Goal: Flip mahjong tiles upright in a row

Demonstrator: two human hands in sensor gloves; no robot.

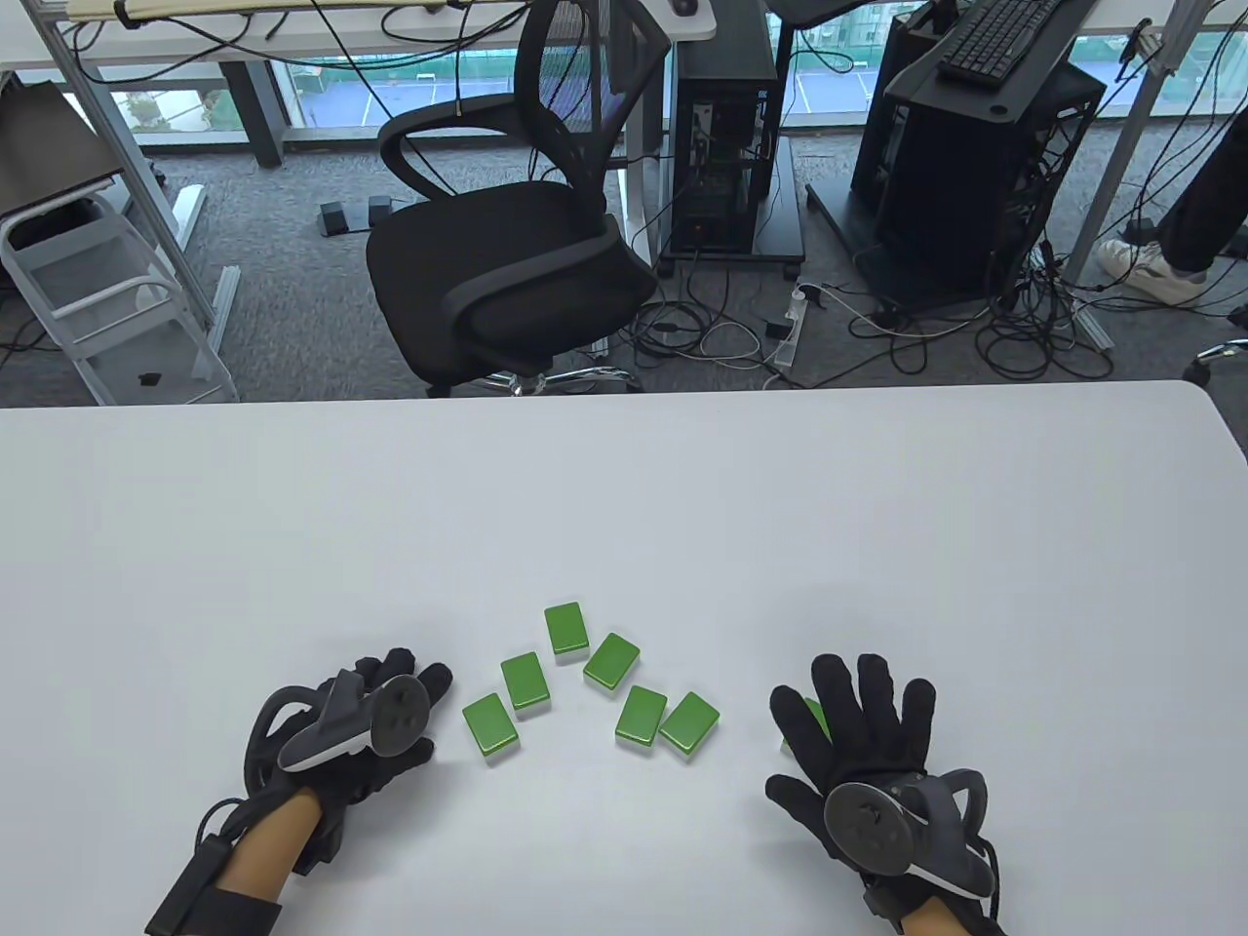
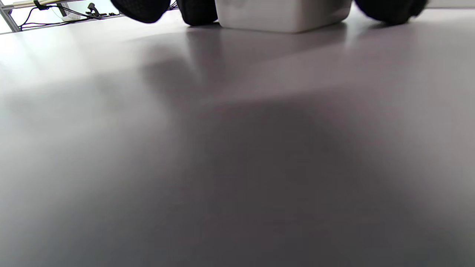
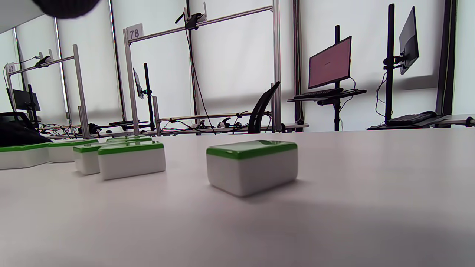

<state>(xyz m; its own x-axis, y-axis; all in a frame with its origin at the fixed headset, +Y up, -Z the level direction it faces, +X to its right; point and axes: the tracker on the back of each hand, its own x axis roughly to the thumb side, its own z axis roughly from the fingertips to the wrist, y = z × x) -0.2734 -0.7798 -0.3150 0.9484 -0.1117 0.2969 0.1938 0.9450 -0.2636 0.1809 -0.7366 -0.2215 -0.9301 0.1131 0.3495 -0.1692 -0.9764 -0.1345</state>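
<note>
Hands: two, in black sensor gloves, each with a tracker strapped to its back, both low on the white tabletop (image 1: 624, 507).

Left hand (image 1: 366, 731): lies left of the tile arc, fingers curled inward, fingertips near the leftmost tile. Left wrist view shows gloved fingertips (image 2: 196, 11) on either side of a white tile (image 2: 284, 15) that rests on the tabletop; whether they actually grip it cannot be told.

Mahjong tiles, six in plain sight, green backs up, white bodies, lying flat in a loose arc between the two hands. Left to right, taking the top tile (image 1: 566, 629) as landmark:
- leftmost tile (image 1: 489, 725), well down and left of it;
- second tile (image 1: 525, 682), down and left, just beside the leftmost;
- top tile itself, farthest from the hands;
- fourth tile (image 1: 611, 663), just down and right;
- fifth tile (image 1: 642, 720), farther down and right;
- sixth tile (image 1: 689, 724), touching or nearly touching the fifth.

Seventh tile (image 1: 817, 720): mostly hidden beneath the right hand; in the right wrist view it lies flat, green side up (image 3: 252, 167), apart from the others.

Right hand (image 1: 863, 751): right of the arc, fingers spread wide above the seventh tile, holding nothing.
</note>
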